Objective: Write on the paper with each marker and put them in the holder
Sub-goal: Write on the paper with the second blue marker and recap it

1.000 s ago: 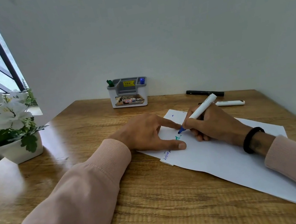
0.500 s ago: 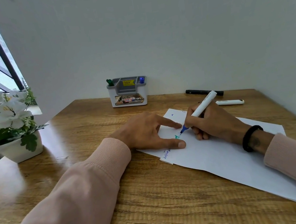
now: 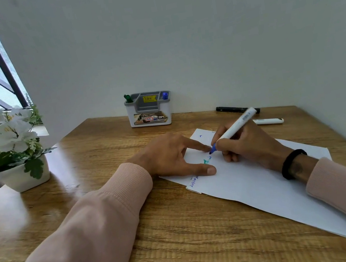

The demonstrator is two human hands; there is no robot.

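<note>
Indoors, wooden desk (image 3: 67, 215) against wall (image 3: 198, 36)

Head camera looks forward and down, close over the desk (image 3: 183, 231)

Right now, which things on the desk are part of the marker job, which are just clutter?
Job:
blue marker in right hand
paper under left hand
holder
black marker
white marker

Clutter:
flower pot

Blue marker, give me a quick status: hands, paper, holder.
Right hand grips blue marker, tip on paper. Left hand flat, pinning the sheet. Holder has two markers in; black marker and white marker wait behind.
</note>
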